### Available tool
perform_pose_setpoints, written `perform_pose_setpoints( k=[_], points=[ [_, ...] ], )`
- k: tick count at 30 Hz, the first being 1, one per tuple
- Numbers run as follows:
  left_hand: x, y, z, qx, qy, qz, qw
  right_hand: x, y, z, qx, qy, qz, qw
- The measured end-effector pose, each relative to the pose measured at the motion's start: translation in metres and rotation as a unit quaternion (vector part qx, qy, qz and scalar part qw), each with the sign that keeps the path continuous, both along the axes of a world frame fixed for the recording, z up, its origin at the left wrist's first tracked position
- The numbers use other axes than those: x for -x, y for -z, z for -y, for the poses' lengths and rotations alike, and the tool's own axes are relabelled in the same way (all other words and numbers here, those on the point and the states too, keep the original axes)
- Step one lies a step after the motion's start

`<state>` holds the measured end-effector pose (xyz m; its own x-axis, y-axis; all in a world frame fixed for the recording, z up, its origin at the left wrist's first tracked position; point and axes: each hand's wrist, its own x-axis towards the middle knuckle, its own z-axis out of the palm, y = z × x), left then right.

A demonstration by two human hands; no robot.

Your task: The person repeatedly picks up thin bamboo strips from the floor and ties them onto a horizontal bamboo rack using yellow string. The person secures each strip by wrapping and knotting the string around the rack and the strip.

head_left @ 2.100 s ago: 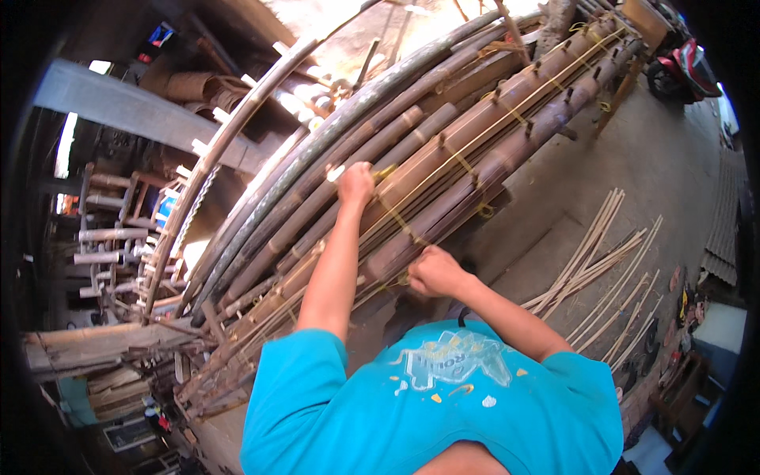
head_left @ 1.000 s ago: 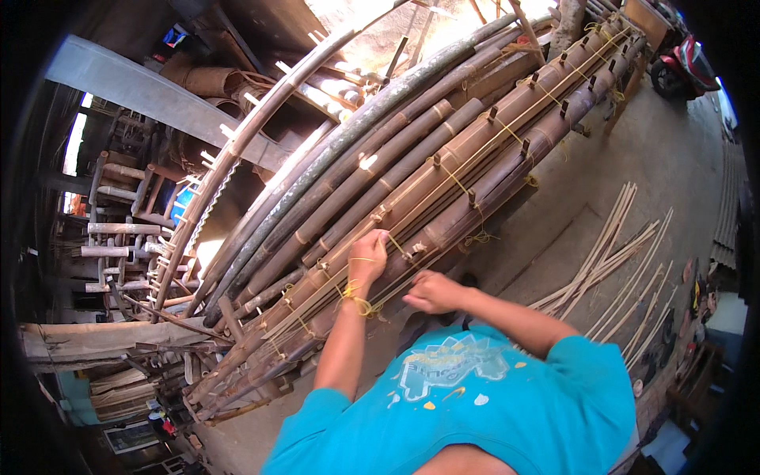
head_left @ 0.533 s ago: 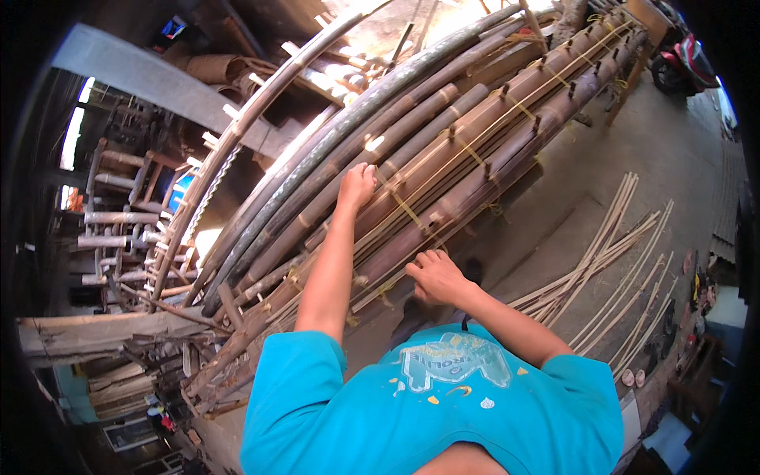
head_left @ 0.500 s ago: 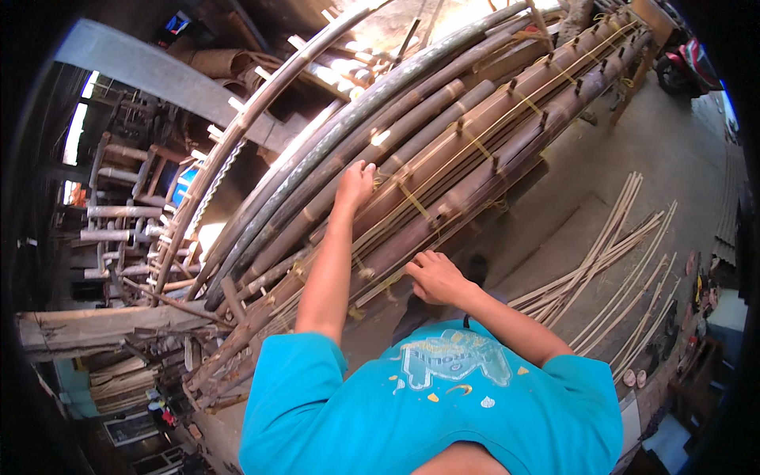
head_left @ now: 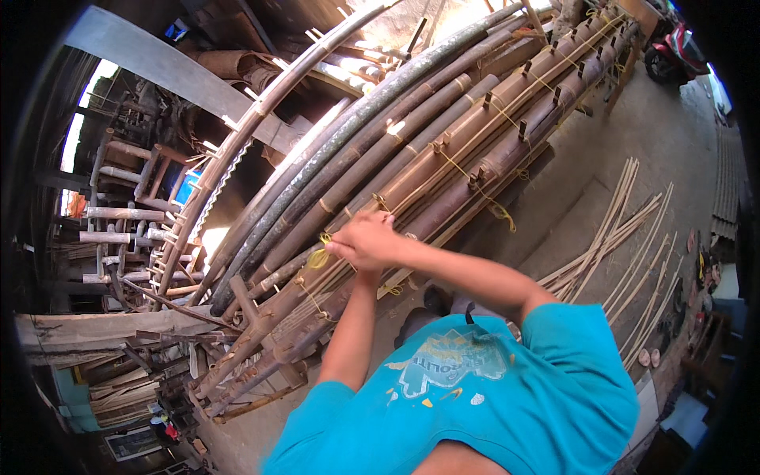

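Note:
My two hands overlap above a long rack of bamboo poles lashed side by side. My right hand (head_left: 366, 247) reaches across from the right and lies over the left one, its fingers closed at a loop of yellow cord (head_left: 319, 257). Most of my left hand (head_left: 375, 217) is hidden behind it, so its grip cannot be made out. Under both hands runs a split bamboo pole (head_left: 416, 176), beside a thicker purplish-brown bamboo pole (head_left: 503, 157). Short dark pegs (head_left: 522, 129) stand up along the poles, with yellow cord wound between several of them.
Thin bamboo strips (head_left: 606, 237) lie fanned on the floor at the right. A curved pegged pole (head_left: 249, 119) rises beyond the rack, near a grey beam (head_left: 166, 75). A red motorbike (head_left: 673, 55) stands at far right, and bamboo frames (head_left: 127, 214) are stacked at left.
My right hand has swung left from the rack's near edge to meet my left hand. The left has come down nearer to me. The view has shifted slightly.

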<state>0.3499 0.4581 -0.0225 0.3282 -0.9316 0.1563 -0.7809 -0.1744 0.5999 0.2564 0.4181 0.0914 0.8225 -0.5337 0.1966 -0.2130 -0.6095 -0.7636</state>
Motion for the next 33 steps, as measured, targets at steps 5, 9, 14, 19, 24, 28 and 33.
perform_pose_setpoints(
  k=[5,9,14,19,24,28,33],
  points=[
    [0.012,-0.035,0.01,-0.129,-0.006,-0.007,0.992,-0.01,0.066,0.108,0.107,0.134,-0.076,0.982],
    [0.003,-0.029,-0.005,-0.095,-0.042,0.012,0.995,0.026,-0.032,0.081,-0.446,-0.09,0.129,0.881],
    [0.011,-0.041,0.005,-0.095,-0.037,0.036,0.994,0.117,0.105,-0.01,0.069,-0.148,-0.032,0.986],
    [-0.016,-0.064,0.06,0.036,0.014,-0.287,0.957,0.097,0.086,-0.029,-0.071,-0.087,-0.009,0.994],
    [-0.067,-0.01,0.116,0.082,-0.084,-0.013,0.993,0.105,0.12,-0.038,0.145,-0.044,-0.011,0.988],
    [-0.072,-0.013,0.106,-0.087,-0.074,0.0,0.993,0.099,0.091,-0.07,0.178,0.059,-0.092,0.978],
    [-0.106,-0.073,-0.005,-0.119,-0.026,0.085,0.989,0.061,0.106,-0.133,-0.12,-0.045,0.028,0.991]
  ],
)
